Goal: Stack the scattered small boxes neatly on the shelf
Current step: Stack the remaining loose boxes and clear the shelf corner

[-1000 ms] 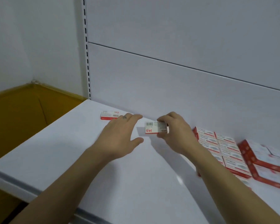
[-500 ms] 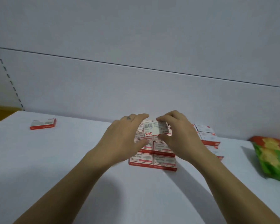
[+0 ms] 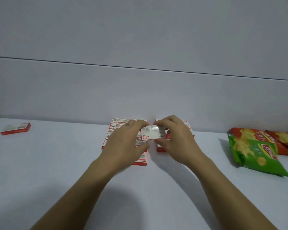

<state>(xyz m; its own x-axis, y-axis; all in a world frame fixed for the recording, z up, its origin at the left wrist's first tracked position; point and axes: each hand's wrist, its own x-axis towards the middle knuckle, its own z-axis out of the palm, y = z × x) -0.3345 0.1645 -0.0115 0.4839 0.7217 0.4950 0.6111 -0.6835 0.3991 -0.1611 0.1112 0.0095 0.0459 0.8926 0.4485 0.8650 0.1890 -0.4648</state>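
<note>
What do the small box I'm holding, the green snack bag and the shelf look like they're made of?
Small box: likely thin printed cardboard, with crisp folded edges and a barcode.
Green snack bag: probably plastic film, glossy and crinkled.
Shelf: smooth, even white finish; painted metal or laminate, cannot tell.

Three snack bags (image 3: 256, 155), two hands (image 3: 123, 143), boxes (image 3: 15, 128) partly hidden, uncountable

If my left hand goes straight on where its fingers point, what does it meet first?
The small white-and-red cardboard box marked 24/6, pinched by the right hand; the left hand seems nearly touching it.
</note>
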